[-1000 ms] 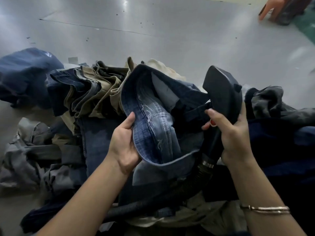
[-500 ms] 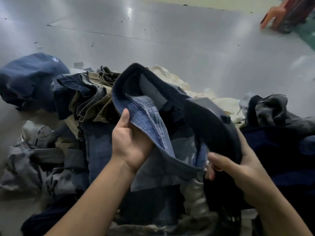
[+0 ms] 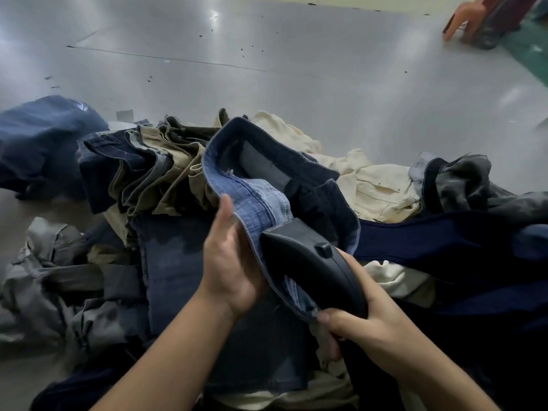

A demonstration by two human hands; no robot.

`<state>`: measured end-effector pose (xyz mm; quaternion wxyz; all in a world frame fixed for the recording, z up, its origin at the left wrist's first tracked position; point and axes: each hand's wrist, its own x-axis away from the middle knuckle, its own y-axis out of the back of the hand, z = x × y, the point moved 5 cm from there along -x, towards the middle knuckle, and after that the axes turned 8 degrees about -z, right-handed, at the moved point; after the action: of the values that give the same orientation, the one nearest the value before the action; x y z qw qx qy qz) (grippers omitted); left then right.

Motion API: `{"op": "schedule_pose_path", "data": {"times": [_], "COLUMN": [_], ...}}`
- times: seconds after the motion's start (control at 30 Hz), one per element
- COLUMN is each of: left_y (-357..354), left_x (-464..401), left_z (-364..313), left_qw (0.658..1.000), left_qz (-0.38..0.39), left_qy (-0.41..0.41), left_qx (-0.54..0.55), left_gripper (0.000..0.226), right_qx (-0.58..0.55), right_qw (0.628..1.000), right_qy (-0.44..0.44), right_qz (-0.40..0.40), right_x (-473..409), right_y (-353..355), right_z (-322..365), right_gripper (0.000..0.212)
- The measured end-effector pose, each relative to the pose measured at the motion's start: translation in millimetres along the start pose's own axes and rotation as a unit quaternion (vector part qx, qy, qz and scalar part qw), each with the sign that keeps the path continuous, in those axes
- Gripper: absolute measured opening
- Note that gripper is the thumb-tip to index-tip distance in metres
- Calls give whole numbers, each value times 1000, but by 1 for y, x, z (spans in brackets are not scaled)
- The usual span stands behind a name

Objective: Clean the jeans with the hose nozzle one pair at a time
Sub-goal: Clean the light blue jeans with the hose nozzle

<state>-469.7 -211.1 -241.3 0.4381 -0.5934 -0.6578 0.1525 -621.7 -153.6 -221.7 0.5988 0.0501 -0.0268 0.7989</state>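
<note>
The grey table stretches away beyond both of your hands, and an orange chair stands at its far right corner. The heap of clothes spreads under and around your hands — dark denim and grey pieces to the left of your left hand, folded khaki trousers just beyond it, a cream garment beyond your right hand, and a dark navy piece to the right of that hand.

The jeans you are working on are held up between your two hands, with the waistband turned open so the paler inner side faces you. Your left hand grasps the near edge of this waistband, thumb pointing up along the cloth and fingers hidden behind it.

The black nozzle lies directly to the right of your left hand, its flat head pressed against the inner face of the jeans. Your right hand is clenched around the nozzle's handle from below — thumb across the near side. The hose itself cannot be made out.
</note>
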Motion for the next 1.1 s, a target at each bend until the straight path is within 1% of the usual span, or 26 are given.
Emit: {"op": "schedule_pose_path", "data": {"times": [0.1, 0.2, 0.3, 0.37, 0.43, 0.5, 0.53, 0.63, 0.77, 0.83, 0.97, 1.1], "left_y": [-3, 1, 6, 9, 11, 14, 16, 20, 19, 16, 11, 6], "left_x": [2, 2, 6, 11, 13, 9, 6, -3, -6, -6, -4, -1], "left_z": [9, 10, 15, 20, 20, 8, 0, -19, -18, -13, -3, 8], "left_qw": [998, 995, 993, 989, 987, 991, 994, 998, 998, 997, 995, 990], "left_qz": [15, 33, 46, 46, 51, 52, 48, 41, 39, 47, 65, 85], "left_qy": [36, 68, 84, 113, 133, 106, 85, 39, 43, 49, 77, 112], "left_qx": [-57, -66, -73, -79, -81, -62, -45, -5, -19, -20, -12, -27], "left_gripper": [55, 51, 41, 42, 49, 48, 47, 48, 49, 49, 51, 56], "right_qx": [-7, -15, -36, -64, -88, -101, -99, -69, -23, -11, -11, -16], "right_qw": [1000, 1000, 999, 996, 991, 987, 988, 996, 998, 997, 997, 997], "right_qy": [6, 2, 4, 0, -4, -9, -13, -34, -54, -68, -77, -72], "right_qz": [-11, -14, -33, -62, -102, -124, -117, -46, 17, 17, -13, -34], "right_x": [-1, -1, -4, -9, -13, -13, -11, 1, 9, 10, 8, 6], "right_y": [-1, -2, 0, 5, 14, 21, 21, 7, -8, -9, -5, 1], "right_z": [2, 4, 10, 15, 19, 21, 22, 15, 0, -1, 0, 5], "right_gripper": [70, 65, 57, 53, 50, 50, 50, 55, 64, 65, 64, 56]}}
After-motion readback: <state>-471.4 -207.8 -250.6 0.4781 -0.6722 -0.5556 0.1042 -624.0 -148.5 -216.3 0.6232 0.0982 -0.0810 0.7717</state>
